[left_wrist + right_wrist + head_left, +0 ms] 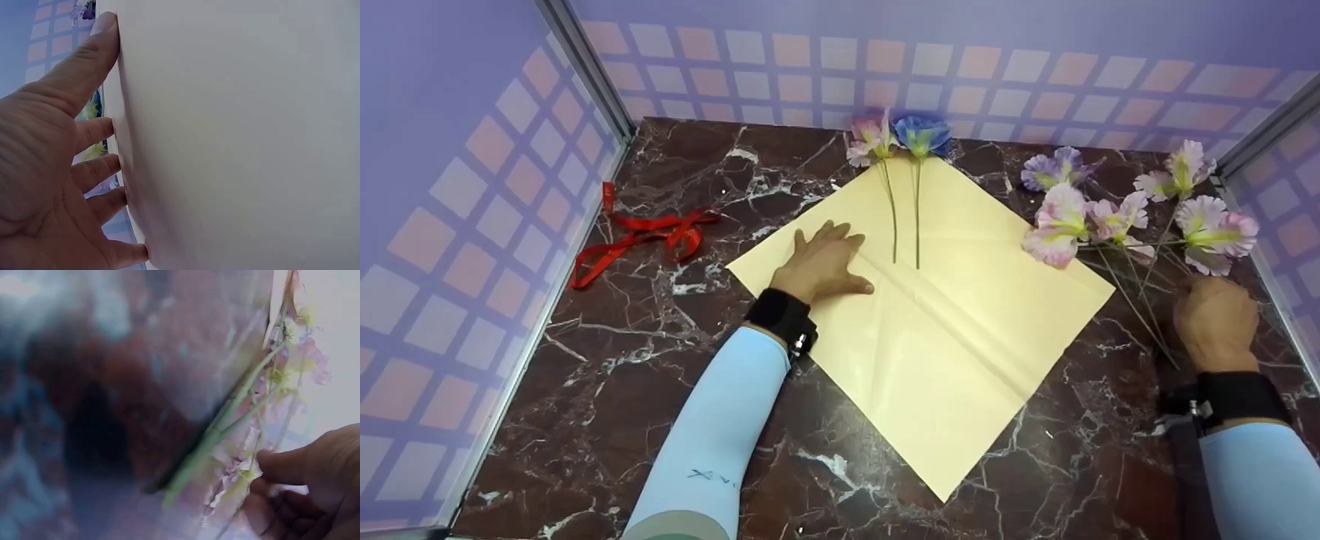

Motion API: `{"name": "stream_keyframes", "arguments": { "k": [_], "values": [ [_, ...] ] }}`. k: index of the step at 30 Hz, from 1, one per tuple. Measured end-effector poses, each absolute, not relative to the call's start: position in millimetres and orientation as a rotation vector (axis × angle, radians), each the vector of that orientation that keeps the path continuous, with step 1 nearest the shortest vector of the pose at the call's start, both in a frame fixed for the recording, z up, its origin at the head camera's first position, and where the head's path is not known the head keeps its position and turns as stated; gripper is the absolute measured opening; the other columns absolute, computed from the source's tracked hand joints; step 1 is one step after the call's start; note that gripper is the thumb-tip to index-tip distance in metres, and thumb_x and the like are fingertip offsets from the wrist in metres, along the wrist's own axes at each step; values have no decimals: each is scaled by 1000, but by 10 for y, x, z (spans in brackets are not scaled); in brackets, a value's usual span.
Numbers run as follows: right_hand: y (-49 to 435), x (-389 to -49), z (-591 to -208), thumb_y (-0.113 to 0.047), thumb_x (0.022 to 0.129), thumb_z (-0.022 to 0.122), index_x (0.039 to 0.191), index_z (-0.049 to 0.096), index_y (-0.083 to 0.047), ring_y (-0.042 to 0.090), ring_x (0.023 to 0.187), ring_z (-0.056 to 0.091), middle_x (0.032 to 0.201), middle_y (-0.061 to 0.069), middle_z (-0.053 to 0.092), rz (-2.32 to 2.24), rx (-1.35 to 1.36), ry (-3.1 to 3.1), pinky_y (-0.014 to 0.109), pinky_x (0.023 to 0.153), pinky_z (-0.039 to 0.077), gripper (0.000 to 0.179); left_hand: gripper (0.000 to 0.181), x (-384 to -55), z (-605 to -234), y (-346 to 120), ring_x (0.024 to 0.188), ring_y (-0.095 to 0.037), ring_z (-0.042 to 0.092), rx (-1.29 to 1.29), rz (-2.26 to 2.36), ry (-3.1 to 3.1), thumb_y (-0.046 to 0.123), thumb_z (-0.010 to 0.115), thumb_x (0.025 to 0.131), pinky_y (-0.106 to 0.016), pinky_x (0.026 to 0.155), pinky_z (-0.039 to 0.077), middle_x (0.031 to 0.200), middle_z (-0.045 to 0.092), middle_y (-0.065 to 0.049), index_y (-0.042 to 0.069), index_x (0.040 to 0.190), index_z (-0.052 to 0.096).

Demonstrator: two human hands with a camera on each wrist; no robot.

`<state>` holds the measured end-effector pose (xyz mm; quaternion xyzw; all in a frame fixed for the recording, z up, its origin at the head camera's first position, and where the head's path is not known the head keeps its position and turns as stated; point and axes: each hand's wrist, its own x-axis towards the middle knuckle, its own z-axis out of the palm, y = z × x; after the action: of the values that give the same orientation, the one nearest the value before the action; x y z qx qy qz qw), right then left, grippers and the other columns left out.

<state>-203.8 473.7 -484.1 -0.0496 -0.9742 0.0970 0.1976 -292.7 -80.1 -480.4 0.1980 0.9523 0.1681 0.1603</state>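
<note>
My left hand point(823, 266) lies with spread fingers on a square sheet of cream wrapping paper point(960, 337); in the left wrist view its fingertips point(115, 164) press against the sheet. A pink artificial flower point(871, 139) and a blue artificial flower point(921, 136) rest at the paper's far corner, their stems pointing toward me. Over at the right, my right hand point(1215, 322) pinches a thin flower stem between thumb and curled fingers, beside a pale pink flower point(1215, 231). Part of the held stem is hidden by the fingers.
More artificial flowers lie around the right hand, among them a purple one point(1059, 169) and a pink one point(1059, 225) overlapping the paper's right edge. A red ribbon point(649, 232) lies loosely looped at the left. Panels point(825, 67) enclose the dark marble-patterned table point(645, 420).
</note>
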Motion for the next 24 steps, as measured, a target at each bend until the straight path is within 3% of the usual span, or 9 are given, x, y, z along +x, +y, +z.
{"name": "stream_keyframes", "arguments": {
  "k": [6,9,12,15,19,24],
  "values": [
    [4318,-2220,-4645,-6,98,67,99,75,8,57,76,66,94,35,72,437,-52,-2573,67,69,49,16,97,-2930,-4815,-799,164,-38,10,567,473,2734,60,76,89,-76,125,3,176,21,-14,17,166,36],
    [3895,-2390,-4528,-12,99,70,109,78,4,47,86,70,103,29,76,614,-73,-2623,52,78,50,21,97,-2938,-4818,-804,164,-38,10,560,477,2732,60,77,89,-76,125,3,176,21,-13,18,165,36],
    [3446,-2618,-4494,-13,101,69,113,77,5,28,77,72,100,28,76,863,-67,-2678,30,73,53,23,96,-2944,-4821,-814,164,-38,10,560,478,2725,60,76,89,-76,125,3,176,22,-13,18,165,36],
    [3022,-2879,-4516,-12,103,65,117,75,8,7,64,65,95,27,73,1128,-86,-2705,14,57,51,26,96,-2951,-4828,-825,164,-38,10,556,487,2724,60,76,89,-76,124,2,176,22,-13,18,165,36],
    [2567,-3189,-4597,-12,102,63,112,75,9,1,55,62,88,16,72,1345,-208,-2668,15,48,52,27,97,-2951,-4831,-825,164,-37,10,549,512,2724,60,77,88,-76,124,2,176,22,-12,18,165,36],
    [2218,-3397,-4735,-14,99,62,102,81,5,6,52,62,73,5,72,1316,-346,-2700,18,47,51,27,96,-2937,-4822,-807,164,-36,9,544,511,2716,59,77,88,-75,125,0,176,20,-12,19,165,36]
  ]
}}
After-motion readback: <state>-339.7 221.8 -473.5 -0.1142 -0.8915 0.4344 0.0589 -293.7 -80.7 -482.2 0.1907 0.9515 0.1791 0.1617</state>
